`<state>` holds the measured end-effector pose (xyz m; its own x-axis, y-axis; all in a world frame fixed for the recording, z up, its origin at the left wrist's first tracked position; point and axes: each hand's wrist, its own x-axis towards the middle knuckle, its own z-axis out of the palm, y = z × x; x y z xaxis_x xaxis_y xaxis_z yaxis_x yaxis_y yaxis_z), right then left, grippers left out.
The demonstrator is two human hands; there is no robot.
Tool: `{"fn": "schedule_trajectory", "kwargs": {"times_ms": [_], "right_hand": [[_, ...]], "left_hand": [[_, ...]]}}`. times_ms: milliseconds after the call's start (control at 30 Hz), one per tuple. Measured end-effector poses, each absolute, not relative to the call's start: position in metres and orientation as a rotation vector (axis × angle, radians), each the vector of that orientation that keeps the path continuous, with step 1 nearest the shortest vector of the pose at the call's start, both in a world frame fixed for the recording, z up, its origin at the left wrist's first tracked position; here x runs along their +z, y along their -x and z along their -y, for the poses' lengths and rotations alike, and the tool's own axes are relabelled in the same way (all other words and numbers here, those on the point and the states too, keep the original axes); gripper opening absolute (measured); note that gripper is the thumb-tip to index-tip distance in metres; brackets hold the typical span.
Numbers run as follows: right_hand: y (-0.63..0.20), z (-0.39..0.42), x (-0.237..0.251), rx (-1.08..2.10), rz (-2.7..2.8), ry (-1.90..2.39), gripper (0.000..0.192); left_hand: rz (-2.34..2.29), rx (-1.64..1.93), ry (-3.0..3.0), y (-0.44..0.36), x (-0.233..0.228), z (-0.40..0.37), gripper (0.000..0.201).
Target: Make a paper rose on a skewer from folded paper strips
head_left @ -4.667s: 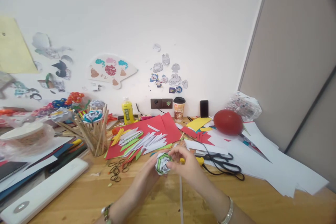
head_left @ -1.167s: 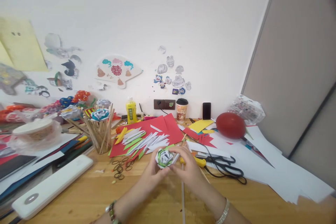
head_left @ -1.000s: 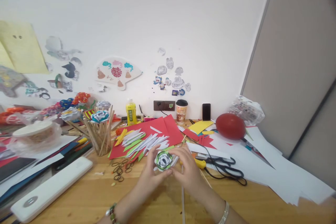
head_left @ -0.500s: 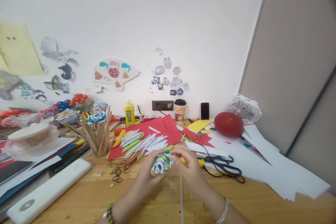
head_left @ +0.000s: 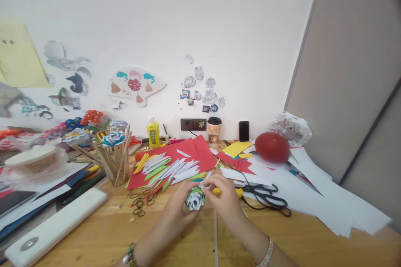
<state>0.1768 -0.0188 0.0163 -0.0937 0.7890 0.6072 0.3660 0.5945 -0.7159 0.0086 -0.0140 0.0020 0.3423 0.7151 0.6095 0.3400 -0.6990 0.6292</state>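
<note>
Fingers of the left hand curl round the left side of a green-and-white paper flower, gripping it over the table, while those of the right hand pinch together at its far right edge; whether they hold a petal or a loose strip there is too small to tell. About a second ago both hands cupped the flower with its centre turned up to the camera; now it is tipped, white folds angled down toward the wearer, green band along the far side, and the right fingers have gone from cupping to pinching. That suggests attention has passed from the centre to the outer folds. Among the containers, well to the left of the fingers sits a lidded tub in clear plastic wrap, contents hidden. Between it and the left fingers, a clear holder is packed with wooden sticks, with a blue-and-white paper rose on top. Beyond the fingers, toward the wall, a drink bottle with a yellow label stands capped, its fill unclear; farther right, just past straight ahead of them, a paper cup wears a black lid that hides whatever is inside. Well to the fingers' right, a clear plastic package shows many small pieces, too blurred to name.
</note>
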Motion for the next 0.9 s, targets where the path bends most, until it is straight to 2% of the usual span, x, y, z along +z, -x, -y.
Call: {"fn": "schedule_trajectory", "kwargs": {"times_ms": [500, 900], "right_hand": [[-0.173, 0.025, 0.0111, 0.096, 1.848, 0.991, 0.013], [-0.1695, 0.0253, 0.0077, -0.004, 1.787, 0.935, 0.019]], "left_hand": [[-0.994, 1.286, -2.367, -0.0092, -0.006, 0.0104, 0.047], [-1.043, 1.265, -2.418, -0.0113, -0.0015, 0.0149, 0.047]]}}
